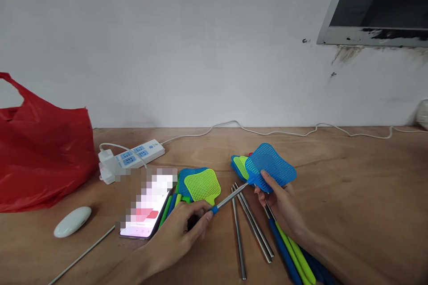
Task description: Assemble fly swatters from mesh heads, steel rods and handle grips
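My right hand (pixel 279 202) pinches the blue mesh head (pixel 272 164) of a fly swatter, lifted slightly above the wooden table (pixel 351 187). From that head a thin metal rod (pixel 232 197) slants down to the left, and my left hand (pixel 182 231) is closed on the rod's blue tip. Under the raised head lie more swatter heads in blue and green (pixel 238 165). Several loose metal rods (pixel 254 227) lie between my hands. Finished swatters with blue and green handles (pixel 294 254) lie under my right wrist.
A green mesh head on a blue one (pixel 201 185) lies by a lit phone (pixel 147 213). At the left are a red plastic bag (pixel 40 160), a white power strip (pixel 133 156), a white oval object (pixel 72 221) and a stray rod (pixel 83 256). A white cable (pixel 284 132) runs along the wall.
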Tool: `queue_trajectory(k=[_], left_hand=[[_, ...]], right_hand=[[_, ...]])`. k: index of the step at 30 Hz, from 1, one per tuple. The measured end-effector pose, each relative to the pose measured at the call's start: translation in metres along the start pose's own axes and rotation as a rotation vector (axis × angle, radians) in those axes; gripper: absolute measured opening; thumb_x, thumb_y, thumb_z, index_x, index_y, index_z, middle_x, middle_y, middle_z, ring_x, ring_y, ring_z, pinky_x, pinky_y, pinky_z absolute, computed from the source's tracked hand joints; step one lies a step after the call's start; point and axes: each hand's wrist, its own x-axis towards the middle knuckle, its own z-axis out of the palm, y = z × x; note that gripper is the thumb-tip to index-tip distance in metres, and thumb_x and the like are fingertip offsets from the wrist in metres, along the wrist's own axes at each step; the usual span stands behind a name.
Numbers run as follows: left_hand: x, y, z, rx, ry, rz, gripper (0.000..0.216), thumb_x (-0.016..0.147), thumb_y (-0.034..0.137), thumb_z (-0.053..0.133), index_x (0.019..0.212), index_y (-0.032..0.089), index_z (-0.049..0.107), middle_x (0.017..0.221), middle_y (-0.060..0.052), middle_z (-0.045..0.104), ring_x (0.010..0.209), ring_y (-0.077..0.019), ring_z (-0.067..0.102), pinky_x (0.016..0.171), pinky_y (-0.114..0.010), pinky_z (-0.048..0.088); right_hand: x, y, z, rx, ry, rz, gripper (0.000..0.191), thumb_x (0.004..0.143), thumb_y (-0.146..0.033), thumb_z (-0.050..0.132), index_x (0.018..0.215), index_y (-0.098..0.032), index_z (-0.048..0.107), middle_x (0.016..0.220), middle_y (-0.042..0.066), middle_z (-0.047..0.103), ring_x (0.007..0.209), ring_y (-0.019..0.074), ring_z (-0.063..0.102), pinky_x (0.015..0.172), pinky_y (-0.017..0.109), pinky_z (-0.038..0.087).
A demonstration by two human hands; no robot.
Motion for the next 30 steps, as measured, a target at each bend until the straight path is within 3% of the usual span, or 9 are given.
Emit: queue_trajectory(k=[3, 8, 12, 14, 17, 20, 23, 27, 30], left_hand=[[0.0, 0.0, 0.001, -0.011, -0.005, 0.017, 0.028, 0.102, 0.038, 0.044, 0.089, 0.02, 0.062, 0.068, 0.003, 0.069, 0.063, -0.0144, 0.058, 0.057, -0.025, 0.035], [0.001, 0.005, 0.001, -0.036, -0.065, 0.008, 0.033, 0.102, 0.041, 0.044, 0.086, 0.02, 0.064, 0.071, 0.002, 0.071, 0.059, -0.0133, 0.054, 0.055, -0.024, 0.033], [-0.001, 0.006, -0.001, -0.051, -0.053, 0.017, 0.032, 0.101, 0.044, 0.044, 0.093, 0.021, 0.065, 0.078, 0.001, 0.069, 0.07, -0.0155, 0.059, 0.061, -0.025, 0.039], [-0.001, 0.006, -0.003, -0.064, 0.003, 0.028, 0.033, 0.101, 0.044, 0.041, 0.096, 0.022, 0.065, 0.082, 0.0, 0.068, 0.075, -0.017, 0.061, 0.065, -0.026, 0.041], [-0.002, 0.003, -0.006, -0.073, 0.149, 0.025, 0.034, 0.102, 0.044, 0.039, 0.092, 0.022, 0.063, 0.08, 0.0, 0.065, 0.075, -0.0178, 0.06, 0.066, -0.027, 0.042], [-0.002, -0.002, -0.007, -0.067, 0.348, 0.043, 0.023, 0.101, 0.038, 0.044, 0.095, 0.023, 0.06, 0.082, 0.0, 0.062, 0.077, -0.0181, 0.059, 0.067, -0.028, 0.044], [-0.003, -0.005, -0.006, 0.014, 0.491, 0.119, 0.008, 0.099, 0.028, 0.049, 0.104, 0.025, 0.055, 0.094, -0.001, 0.06, 0.083, -0.0181, 0.056, 0.073, -0.029, 0.045], [-0.004, -0.004, -0.004, 0.161, 0.548, 0.269, 0.02, 0.095, 0.016, 0.05, 0.112, 0.027, 0.052, 0.106, -0.004, 0.056, 0.096, -0.0213, 0.054, 0.08, -0.032, 0.045], [-0.006, -0.003, -0.003, 0.23, 0.559, 0.373, 0.026, 0.095, 0.01, 0.046, 0.115, 0.026, 0.052, 0.11, -0.007, 0.054, 0.104, -0.0232, 0.052, 0.085, -0.035, 0.045]], right_hand=[[0.0, 0.002, -0.002, -0.012, -0.068, -0.002, 0.038, 0.066, -0.05, 0.084, 0.07, -0.019, 0.064, 0.061, 0.001, 0.066, 0.047, 0.0104, 0.051, 0.039, 0.022, 0.04], [-0.008, 0.01, -0.003, -0.148, -0.325, 0.044, 0.032, 0.07, -0.046, 0.083, 0.084, -0.019, 0.074, 0.074, 0.002, 0.069, 0.056, 0.0119, 0.054, 0.044, 0.023, 0.043], [-0.011, 0.009, 0.0, -0.124, -0.363, 0.084, 0.034, 0.071, -0.05, 0.08, 0.081, -0.019, 0.071, 0.072, 0.002, 0.067, 0.062, 0.0143, 0.059, 0.048, 0.023, 0.044], [-0.011, 0.005, 0.0, -0.057, -0.377, 0.117, 0.034, 0.077, -0.052, 0.075, 0.084, -0.02, 0.067, 0.071, 0.002, 0.068, 0.064, 0.0148, 0.061, 0.051, 0.023, 0.045], [-0.01, 0.0, -0.002, -0.011, -0.395, 0.152, 0.03, 0.087, -0.05, 0.066, 0.087, -0.02, 0.063, 0.054, -0.003, 0.061, 0.049, 0.0103, 0.052, 0.048, 0.02, 0.041], [-0.008, -0.002, -0.005, -0.012, -0.449, 0.196, 0.031, 0.089, -0.049, 0.064, 0.09, -0.018, 0.065, 0.042, -0.008, 0.047, 0.036, 0.007, 0.038, 0.039, 0.018, 0.033], [-0.009, -0.003, -0.006, -0.014, -0.49, 0.304, 0.033, 0.088, -0.049, 0.065, 0.095, -0.017, 0.067, 0.044, -0.01, 0.044, 0.031, 0.0047, 0.031, 0.034, 0.018, 0.027], [-0.011, -0.006, -0.005, -0.047, -0.518, 0.338, 0.033, 0.089, -0.046, 0.064, 0.101, -0.015, 0.069, 0.046, -0.009, 0.046, 0.03, 0.0026, 0.027, 0.032, 0.017, 0.021], [-0.012, -0.01, -0.003, -0.118, -0.562, 0.315, 0.032, 0.086, -0.041, 0.067, 0.104, -0.015, 0.068, 0.053, -0.007, 0.055, 0.031, 0.0018, 0.033, 0.033, 0.016, 0.025]])
